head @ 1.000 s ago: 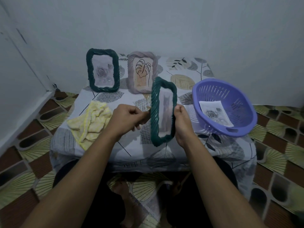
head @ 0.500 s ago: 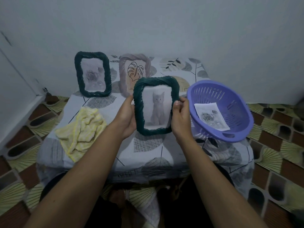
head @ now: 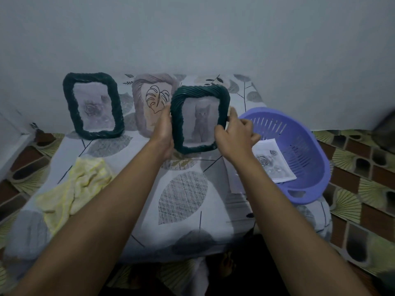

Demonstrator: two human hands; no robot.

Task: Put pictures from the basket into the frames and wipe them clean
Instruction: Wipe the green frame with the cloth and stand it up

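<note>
**Cat frame (head: 177,124) held upright over the table (head: 181,199)**

Cloth (head: 74,189), yellow and crumpled, lies well left of the cat frame and nearer the person. Behind the cloth, a rose frame (head: 93,105) stands against the wall, also well left of the cat frame. A leaf frame (head: 140,99) stands just left of the cat frame and is partly hidden by it. The left hand (head: 163,133) is wrapped round the cat frame's left edge. The right hand (head: 235,135) pinches its right edge with curled fingers. The grey cat faces the person (whether the bottom edge touches the table, I cannot tell). Just right of the cat frame sits the purple basket (head: 316,189), with one rose picture (head: 271,163) lying inside.
</note>
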